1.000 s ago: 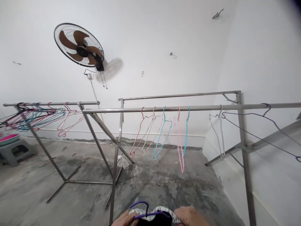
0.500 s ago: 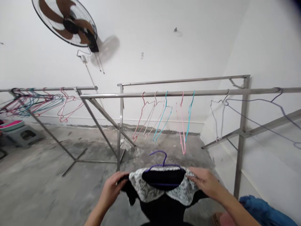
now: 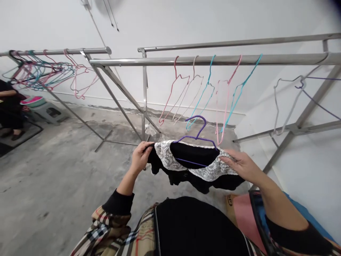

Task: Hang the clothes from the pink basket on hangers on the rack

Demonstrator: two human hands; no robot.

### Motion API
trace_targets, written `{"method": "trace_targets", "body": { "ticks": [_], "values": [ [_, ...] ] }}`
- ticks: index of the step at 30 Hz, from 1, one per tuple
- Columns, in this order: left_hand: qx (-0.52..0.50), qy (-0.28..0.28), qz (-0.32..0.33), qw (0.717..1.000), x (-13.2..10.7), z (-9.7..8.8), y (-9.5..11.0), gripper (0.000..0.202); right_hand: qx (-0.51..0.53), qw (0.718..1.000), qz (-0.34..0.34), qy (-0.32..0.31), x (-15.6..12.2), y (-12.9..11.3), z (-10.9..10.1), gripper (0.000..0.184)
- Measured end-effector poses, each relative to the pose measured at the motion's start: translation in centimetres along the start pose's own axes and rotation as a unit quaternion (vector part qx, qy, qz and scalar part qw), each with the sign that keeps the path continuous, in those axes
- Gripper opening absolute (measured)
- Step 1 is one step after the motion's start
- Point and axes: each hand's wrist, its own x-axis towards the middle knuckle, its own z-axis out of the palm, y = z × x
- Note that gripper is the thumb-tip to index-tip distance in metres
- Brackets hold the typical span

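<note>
I hold up a black garment with a white lace collar [image 3: 186, 167] that sits on a purple wire hanger [image 3: 197, 132]. My left hand [image 3: 140, 155] is closed on the garment's left shoulder. At the right shoulder, my right hand [image 3: 241, 164] grips the lace collar with curled fingers. The hanger's hook points up, below the steel rail [image 3: 186, 61] of the clothes rack in front of me. Several empty pink, white and teal hangers [image 3: 207, 89] dangle from that rail just beyond the garment.
A second rack [image 3: 53, 52] at the left carries several tangled coloured hangers. A person sits at the far left edge beside a grey stool [image 3: 48, 111]. White wall at the right, a cardboard box [image 3: 237, 209] and blue cloth by my right arm. Stained concrete floor.
My view has tilted down and closer to the rack; the wall fan has left the frame. Both hands have lifted the garment on its hanger higher, towards the rail.
</note>
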Motion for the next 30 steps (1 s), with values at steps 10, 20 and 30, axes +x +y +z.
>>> {"method": "trace_targets", "body": {
  "ticks": [10,20,30],
  "values": [
    [0.042,0.136,-0.036,0.989,0.1,-0.6,-2.3,0.025,0.235,0.943,0.014,-0.234,0.4,-3.1,4.0,0.050],
    [-0.236,0.029,-0.213,0.948,-7.6,6.8,2.7,0.052,0.181,0.974,-0.046,-0.131,6.2,-7.4,16.8,0.020],
    [-0.126,0.107,-0.168,0.972,-2.8,2.4,0.1,0.029,0.207,0.965,-0.107,-0.117,6.3,-7.5,18.8,0.037]
  ]
}}
